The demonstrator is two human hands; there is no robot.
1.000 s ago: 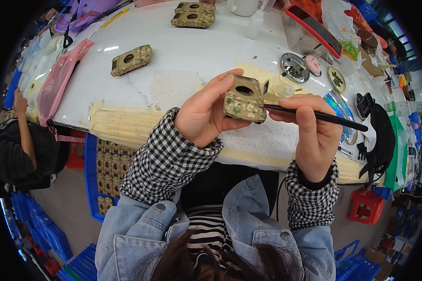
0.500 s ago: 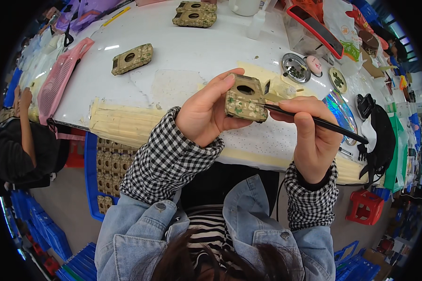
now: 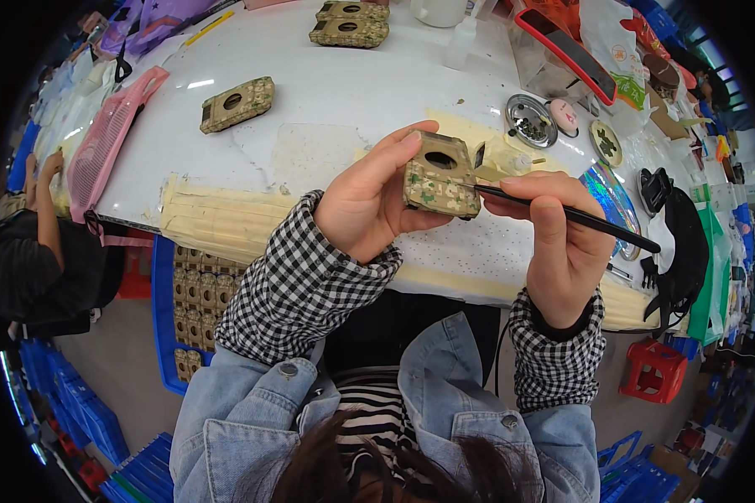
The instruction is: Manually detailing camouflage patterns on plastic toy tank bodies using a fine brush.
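Observation:
My left hand [image 3: 369, 201] grips a small camouflage-painted toy shell [image 3: 441, 174] with a round hole in its top, held above the near edge of the white table [image 3: 327, 109]. My right hand [image 3: 562, 243] holds a thin black paintbrush [image 3: 575, 218], its tip touching the shell's right side. Both forearms wear black-and-white checked sleeves.
Another camouflage shell [image 3: 236, 104] lies on the table to the left, two stacked ones [image 3: 351, 23] at the far edge. Round paint dishes [image 3: 530, 121] sit right of my hands. A pink tray [image 3: 105, 142] is at left, a blue crate of shells [image 3: 195, 302] under the table, another person [image 3: 33, 243] at far left.
The brush tip has stayed at the shell's right side while my right hand tilted the brush handle slightly. The shell has turned a little in my left hand.

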